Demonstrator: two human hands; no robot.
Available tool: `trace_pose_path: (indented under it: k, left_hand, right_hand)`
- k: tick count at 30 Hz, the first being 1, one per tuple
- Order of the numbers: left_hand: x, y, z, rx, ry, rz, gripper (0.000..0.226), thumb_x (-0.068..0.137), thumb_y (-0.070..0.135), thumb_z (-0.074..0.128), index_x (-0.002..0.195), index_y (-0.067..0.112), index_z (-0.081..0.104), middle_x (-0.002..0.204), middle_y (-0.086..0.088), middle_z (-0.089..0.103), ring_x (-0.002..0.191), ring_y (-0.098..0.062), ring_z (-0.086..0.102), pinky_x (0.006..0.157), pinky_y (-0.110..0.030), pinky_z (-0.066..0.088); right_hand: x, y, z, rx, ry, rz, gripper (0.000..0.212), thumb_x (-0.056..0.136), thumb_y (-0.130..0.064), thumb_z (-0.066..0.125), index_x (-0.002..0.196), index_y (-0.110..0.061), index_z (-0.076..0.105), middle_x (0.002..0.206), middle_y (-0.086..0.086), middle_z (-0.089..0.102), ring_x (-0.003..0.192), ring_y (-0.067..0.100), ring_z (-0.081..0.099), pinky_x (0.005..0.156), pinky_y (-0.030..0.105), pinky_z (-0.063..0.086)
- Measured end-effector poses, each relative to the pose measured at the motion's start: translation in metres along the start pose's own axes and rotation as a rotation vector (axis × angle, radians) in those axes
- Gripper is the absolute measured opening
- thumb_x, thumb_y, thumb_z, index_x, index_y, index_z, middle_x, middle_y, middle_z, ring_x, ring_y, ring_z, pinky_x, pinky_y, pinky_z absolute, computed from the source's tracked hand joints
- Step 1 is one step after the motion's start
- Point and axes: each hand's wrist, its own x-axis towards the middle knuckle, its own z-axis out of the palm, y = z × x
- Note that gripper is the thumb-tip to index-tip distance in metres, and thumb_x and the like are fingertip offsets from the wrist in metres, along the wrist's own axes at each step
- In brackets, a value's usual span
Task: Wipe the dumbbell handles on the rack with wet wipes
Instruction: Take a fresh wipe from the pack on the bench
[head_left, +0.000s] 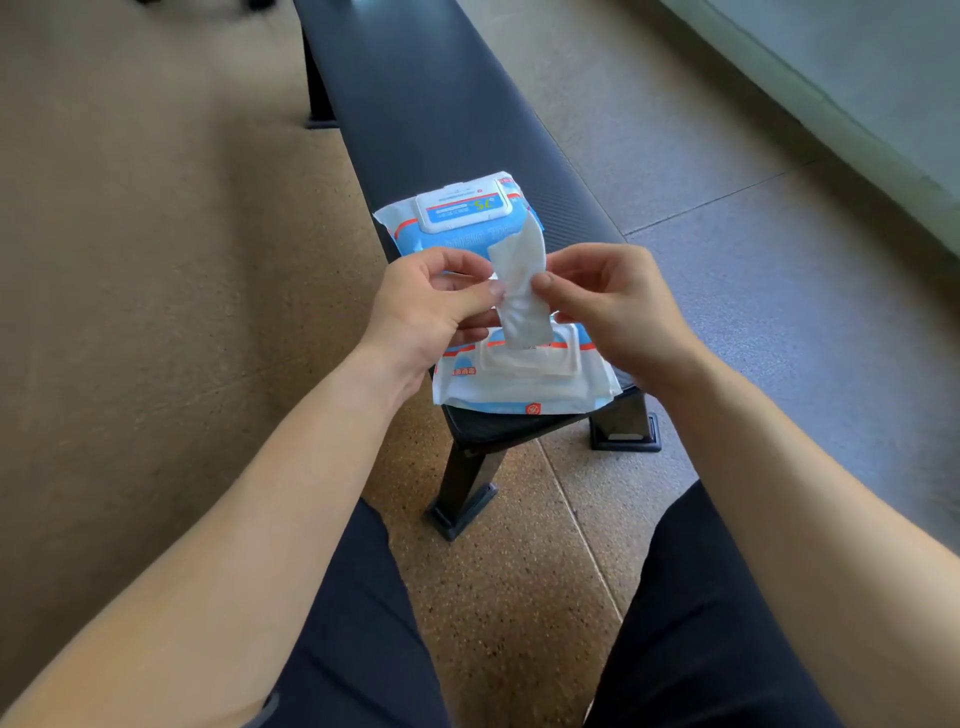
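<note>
A folded white wet wipe (519, 291) stands upright between my hands, above the near end of a black bench (415, 104). My left hand (431, 306) pinches its left edge with thumb and fingers. My right hand (613, 301) pinches its right edge. Under the wipe lies a blue and white pack of wipes (524, 379) with its lid flap open. A second pack (457, 218) with its lid closed lies just behind it on the bench. No dumbbells or rack are in view.
The bench runs away from me toward the top of the frame; its black legs (462, 499) stand on speckled brown flooring. Grey floor tiles (727, 156) lie to the right, with a pale wall base at top right. My dark-clothed knees frame the bottom.
</note>
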Motion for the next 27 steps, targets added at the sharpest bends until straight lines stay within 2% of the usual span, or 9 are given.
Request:
trace_pose_path:
  k: [4, 10, 17, 21, 25, 27]
  left_hand:
    - [0.002, 0.003, 0.000, -0.035, 0.052, 0.002, 0.016, 0.091, 0.004, 0.072, 0.098, 0.014, 0.062, 0.093, -0.005, 0.076, 0.071, -0.018, 0.075, 0.065, -0.026, 0.060]
    - [0.005, 0.002, 0.001, 0.029, 0.102, 0.036, 0.017, 0.090, 0.004, 0.073, 0.098, 0.015, 0.061, 0.091, -0.003, 0.074, 0.076, -0.013, 0.075, 0.073, -0.029, 0.060]
    - [0.004, 0.000, 0.001, 0.025, 0.148, 0.052, 0.022, 0.092, 0.004, 0.071, 0.108, 0.009, 0.057, 0.094, -0.003, 0.070, 0.076, -0.009, 0.075, 0.069, -0.025, 0.061]
    - [0.004, -0.001, 0.000, 0.045, 0.156, 0.058, 0.024, 0.092, 0.005, 0.072, 0.110, 0.009, 0.058, 0.099, -0.005, 0.071, 0.079, -0.012, 0.076, 0.070, -0.026, 0.062]
    - [0.008, -0.006, -0.004, 0.040, 0.227, 0.057, 0.016, 0.094, 0.003, 0.067, 0.098, 0.013, 0.055, 0.101, -0.013, 0.071, 0.078, -0.021, 0.077, 0.065, -0.026, 0.061]
    - [0.010, -0.008, -0.009, 0.059, 0.256, 0.086, 0.016, 0.094, 0.003, 0.067, 0.096, 0.013, 0.055, 0.100, -0.014, 0.071, 0.072, -0.014, 0.076, 0.062, -0.021, 0.058]
  right_hand:
    - [0.004, 0.000, -0.004, -0.008, 0.046, 0.070, 0.010, 0.091, -0.012, 0.071, 0.082, -0.017, 0.071, 0.072, 0.002, 0.071, 0.069, 0.015, 0.064, 0.067, 0.030, 0.053]
    - [-0.001, 0.004, -0.009, 0.159, 0.028, 0.117, 0.010, 0.089, -0.004, 0.070, 0.080, -0.009, 0.069, 0.062, -0.002, 0.068, 0.059, 0.013, 0.058, 0.068, 0.027, 0.054]
    - [-0.002, 0.004, -0.009, 0.135, 0.011, 0.108, 0.013, 0.091, -0.005, 0.069, 0.079, -0.010, 0.068, 0.062, -0.001, 0.065, 0.061, 0.016, 0.057, 0.068, 0.029, 0.055]
    - [-0.005, 0.005, -0.009, 0.133, -0.001, 0.113, 0.013, 0.092, -0.006, 0.067, 0.080, -0.010, 0.068, 0.061, -0.002, 0.066, 0.060, 0.015, 0.058, 0.068, 0.028, 0.056]
    - [-0.009, 0.007, -0.013, 0.156, 0.016, 0.116, 0.017, 0.096, -0.007, 0.061, 0.080, -0.009, 0.066, 0.062, -0.004, 0.066, 0.061, 0.010, 0.058, 0.070, 0.025, 0.056]
    - [-0.011, 0.009, -0.018, 0.140, 0.032, 0.117, 0.019, 0.098, -0.007, 0.060, 0.080, -0.010, 0.065, 0.063, -0.004, 0.065, 0.062, 0.009, 0.058, 0.072, 0.025, 0.055]
